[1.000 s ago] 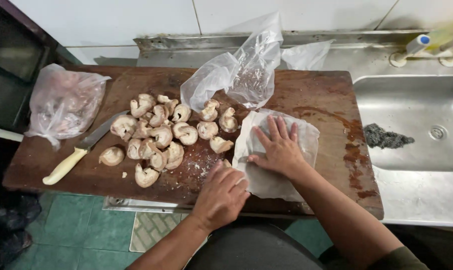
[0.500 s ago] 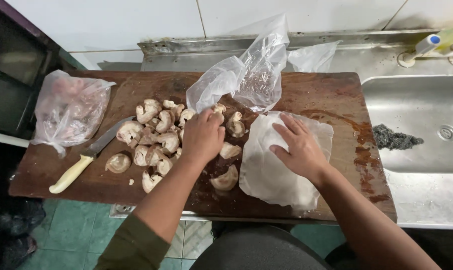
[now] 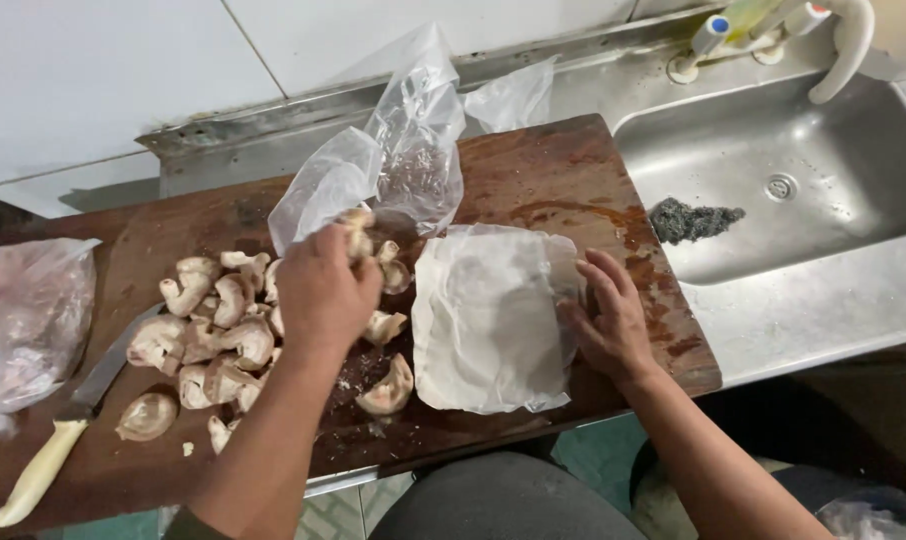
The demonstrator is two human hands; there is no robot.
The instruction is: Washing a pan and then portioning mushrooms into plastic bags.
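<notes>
A dark wooden cutting board lies beside a steel sink. The left hand is curled closed around a mushroom piece above the mushroom pile. The right hand lies flat, fingers spread, on the edge of a white plastic bag. A knife rests at left.

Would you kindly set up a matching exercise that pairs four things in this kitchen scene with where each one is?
Things:
1. knife
2. dark scouring pad
3. left hand
4. right hand

Places:
A. in the steel sink
B. resting on the flat white bag's right edge
C. at the wooden board's left end, pale handle nearest the camera
D. over the cut mushrooms, gripping a piece

Pairs: 1-C, 2-A, 3-D, 4-B
</notes>
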